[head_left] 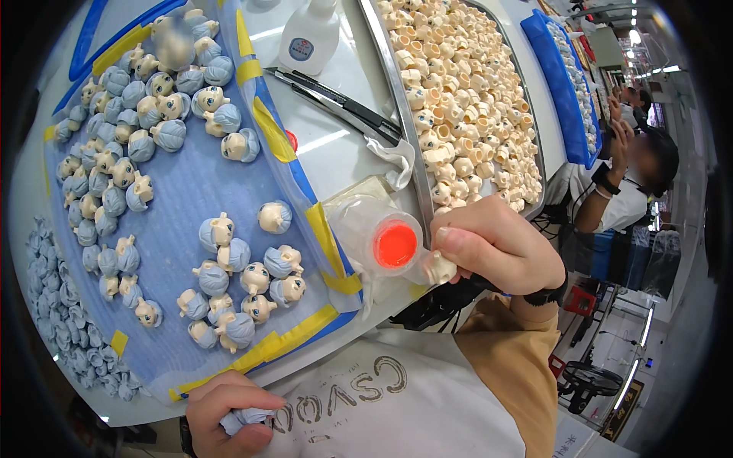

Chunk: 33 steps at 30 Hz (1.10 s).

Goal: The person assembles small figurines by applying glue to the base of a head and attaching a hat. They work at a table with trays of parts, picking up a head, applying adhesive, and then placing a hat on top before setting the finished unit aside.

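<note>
My right hand (500, 244) pinches a small cream-coloured doll head piece (438, 269) beside a translucent plastic cup (359, 221) with bright orange-red contents (395, 243). Down at the lower left, my left hand (229, 412) is closed around a light-blue doll hair piece (246, 418); the fingers cover part of it. Left of the cup, doll heads with blue hair (256, 278) lie in loose groups on a blue lined tray (252, 191) edged with yellow tape. Beyond my right hand, a metal tray (416, 164) is heaped with bare cream head pieces (458, 91).
Loose blue hair pieces (57, 305) are piled at the far left. A white bottle (309, 38), black tweezers (336, 103) and a crumpled tissue (393, 160) lie between the trays. At the right, a blue bin (557, 91) stands near another person (611, 191).
</note>
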Each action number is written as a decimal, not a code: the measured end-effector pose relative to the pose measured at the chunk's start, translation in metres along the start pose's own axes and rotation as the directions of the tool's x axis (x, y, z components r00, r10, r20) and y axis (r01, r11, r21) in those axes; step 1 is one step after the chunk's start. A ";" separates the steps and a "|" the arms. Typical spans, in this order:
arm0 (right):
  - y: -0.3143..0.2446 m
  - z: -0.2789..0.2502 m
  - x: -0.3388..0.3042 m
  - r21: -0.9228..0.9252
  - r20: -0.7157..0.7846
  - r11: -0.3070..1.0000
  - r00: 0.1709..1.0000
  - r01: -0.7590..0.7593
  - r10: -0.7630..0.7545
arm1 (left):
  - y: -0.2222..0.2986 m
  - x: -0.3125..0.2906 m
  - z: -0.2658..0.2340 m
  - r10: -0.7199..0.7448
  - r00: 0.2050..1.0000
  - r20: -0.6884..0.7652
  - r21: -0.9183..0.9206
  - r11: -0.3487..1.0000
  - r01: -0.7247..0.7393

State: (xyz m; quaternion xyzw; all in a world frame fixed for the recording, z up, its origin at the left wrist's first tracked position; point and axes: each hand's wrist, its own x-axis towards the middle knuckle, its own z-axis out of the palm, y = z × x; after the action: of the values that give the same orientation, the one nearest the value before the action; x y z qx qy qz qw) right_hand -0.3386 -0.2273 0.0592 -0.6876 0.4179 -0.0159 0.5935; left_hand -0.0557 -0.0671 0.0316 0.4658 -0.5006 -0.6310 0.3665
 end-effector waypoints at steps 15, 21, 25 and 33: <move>0.009 0.003 -0.015 -0.095 -0.166 0.956 0.943 0.277 -0.289 | -0.005 -0.008 0.003 0.002 0.998 -0.063 0.027 1.000 0.000; 0.006 0.011 -0.007 -0.421 -0.345 0.851 0.812 0.314 -0.471 | 0.000 -0.007 0.000 -0.014 1.000 -0.015 0.029 0.999 0.014; 0.011 0.013 -0.005 -0.495 -0.356 0.795 0.754 0.350 -0.553 | -0.001 -0.008 0.000 -0.009 1.000 -0.023 0.029 1.000 0.009; 0.013 0.016 0.004 -0.697 -0.280 0.593 0.608 0.403 -0.743 | -0.001 -0.008 0.000 -0.012 1.000 -0.019 0.032 0.999 0.012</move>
State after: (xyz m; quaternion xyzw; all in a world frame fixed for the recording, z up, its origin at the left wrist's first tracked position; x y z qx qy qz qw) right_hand -0.3352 -0.2156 0.0418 -0.8954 0.2943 -0.2862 0.1723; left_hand -0.0532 -0.0594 0.0319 0.4807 -0.5045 -0.6205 0.3598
